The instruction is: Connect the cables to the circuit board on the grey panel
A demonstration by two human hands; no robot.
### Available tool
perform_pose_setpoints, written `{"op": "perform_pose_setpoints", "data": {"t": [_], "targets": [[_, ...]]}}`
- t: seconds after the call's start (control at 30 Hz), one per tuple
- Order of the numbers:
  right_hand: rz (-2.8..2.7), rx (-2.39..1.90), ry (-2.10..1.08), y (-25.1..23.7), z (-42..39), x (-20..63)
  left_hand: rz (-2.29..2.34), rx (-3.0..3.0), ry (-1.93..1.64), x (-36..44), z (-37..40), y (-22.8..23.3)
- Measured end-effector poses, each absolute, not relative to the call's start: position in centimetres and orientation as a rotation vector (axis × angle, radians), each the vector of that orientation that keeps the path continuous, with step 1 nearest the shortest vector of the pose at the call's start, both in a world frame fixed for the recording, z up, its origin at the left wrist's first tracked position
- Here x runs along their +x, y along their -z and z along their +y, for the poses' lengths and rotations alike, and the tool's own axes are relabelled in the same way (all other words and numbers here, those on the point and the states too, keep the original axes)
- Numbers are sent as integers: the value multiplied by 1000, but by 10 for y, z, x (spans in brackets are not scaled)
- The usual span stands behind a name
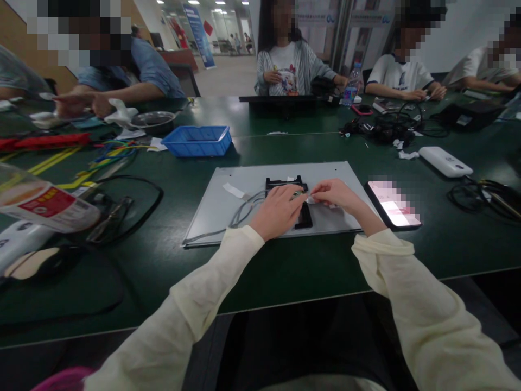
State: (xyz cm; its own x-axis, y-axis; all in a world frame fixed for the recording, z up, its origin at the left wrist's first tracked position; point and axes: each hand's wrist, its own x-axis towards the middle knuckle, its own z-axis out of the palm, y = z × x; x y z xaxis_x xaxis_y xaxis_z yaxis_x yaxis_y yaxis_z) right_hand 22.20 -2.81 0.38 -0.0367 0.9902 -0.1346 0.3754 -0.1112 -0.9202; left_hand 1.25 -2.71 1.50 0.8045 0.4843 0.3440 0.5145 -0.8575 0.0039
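A flat grey panel (211, 203) lies on the table in front of me, with a black plastic frame (303, 219) on its middle. My left hand (280, 209) reaches over this frame, its thumb and index finger closed about a small green circuit board (300, 194). Just to the right, my right hand (334, 195) pinches a small white piece (311, 199) at the board's edge; its exact kind is too small to tell. Grey cables (240, 214) run from under my left hand across the panel. A white strip (234, 190) lies on the panel's left part.
A lit phone (394, 203) lies right of the panel, a white power bank (445, 162) beyond it. A blue tray (198, 142) stands at the back left. A cup (49, 201) and black cables are on the left. Several people sit around the table.
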Motion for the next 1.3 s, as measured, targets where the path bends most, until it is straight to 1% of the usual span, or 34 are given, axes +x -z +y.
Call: {"op": "perform_pose_setpoints", "data": {"t": [0.17,0.33,0.4,0.53,0.77,0.83,0.93,1.0,1.07,1.17,1.23,1.3], "targets": [[-1576,-1606,-1037,-1,-27,221,-803,-2944,421,11,-22,-6],[-1851,-1624,-614,-1,-29,216,-828,-2961,404,11,-21,-2],[-1934,-1587,-526,0,-29,214,-834,-2957,402,12,-22,-1],[-1958,-1552,-533,3,-30,211,-840,-2951,389,13,-24,-1],[-1741,-1550,-578,2,-25,217,-907,-2943,484,4,-31,-16],[-1704,-1532,-549,2,-24,218,-1019,-2994,615,-9,-27,-27],[-1720,-1504,-434,1,-24,216,-1256,-3075,961,-36,-15,-47],[-1776,-1492,-333,1,-26,213,-1584,-2979,1204,-55,-5,-56],[-1841,-1480,-256,1,-28,209,-1947,-2796,1374,-73,7,-59],[-1903,-1454,-207,2,-31,203,-2260,-2533,1405,-96,27,-46],[-1911,-1439,-199,2,-33,200,-2237,-2418,1310,-107,41,-30],[-1903,-1428,-203,2,-34,197,-2183,-2407,1127,-114,52,-13]]}}
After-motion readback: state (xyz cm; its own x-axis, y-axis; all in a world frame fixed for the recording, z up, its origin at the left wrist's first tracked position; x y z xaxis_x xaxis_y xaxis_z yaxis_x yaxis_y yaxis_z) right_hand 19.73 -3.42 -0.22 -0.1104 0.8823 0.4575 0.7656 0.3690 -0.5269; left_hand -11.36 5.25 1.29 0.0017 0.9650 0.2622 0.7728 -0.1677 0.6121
